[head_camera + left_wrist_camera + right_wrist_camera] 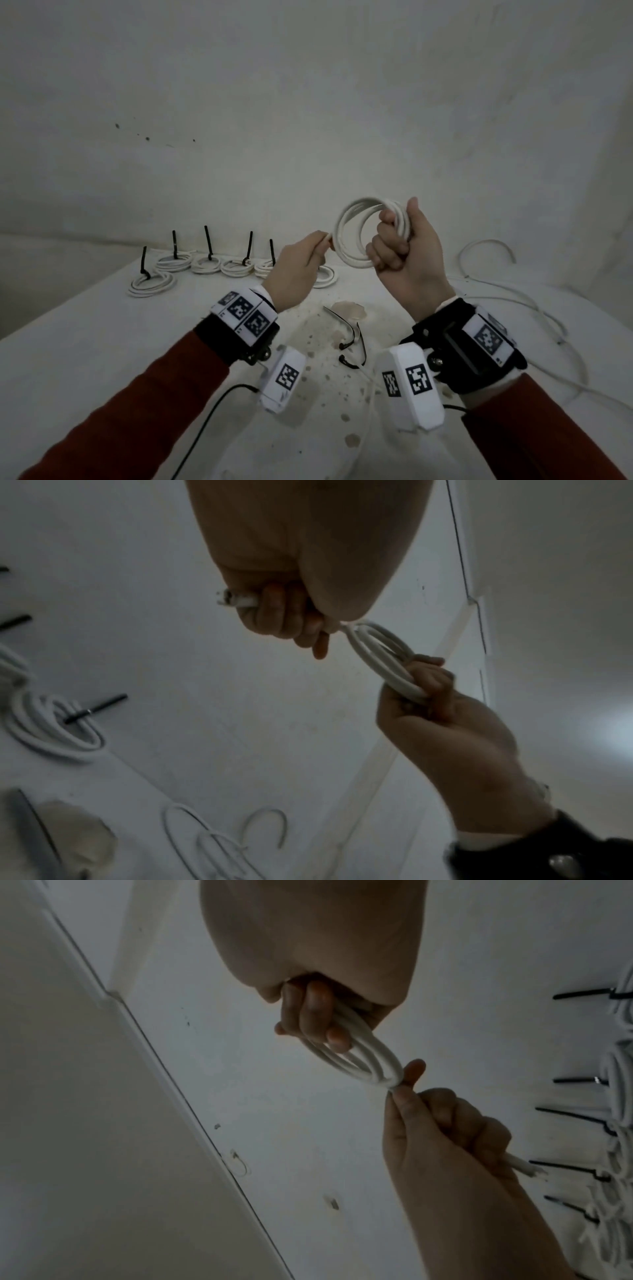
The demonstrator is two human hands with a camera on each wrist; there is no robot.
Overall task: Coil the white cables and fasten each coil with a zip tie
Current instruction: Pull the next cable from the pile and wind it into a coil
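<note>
A white cable coil (356, 233) hangs in the air above the table, held upright. My right hand (400, 246) grips the coil's right side in a fist; the same coil (359, 1053) runs through its curled fingers in the right wrist view. My left hand (301, 263) pinches the cable's loose end (328, 240) at the coil's left edge. The stripped tip of that end (232, 599) sticks out past the left hand's fingers (284, 610). Two loose black zip ties (349, 332) lie on the table below the hands.
Several finished coils with black zip ties (205, 263) standing up sit in a row at the table's back left. Uncoiled white cable (534, 308) trails over the right side of the stained white table (102, 342). A wall stands close behind.
</note>
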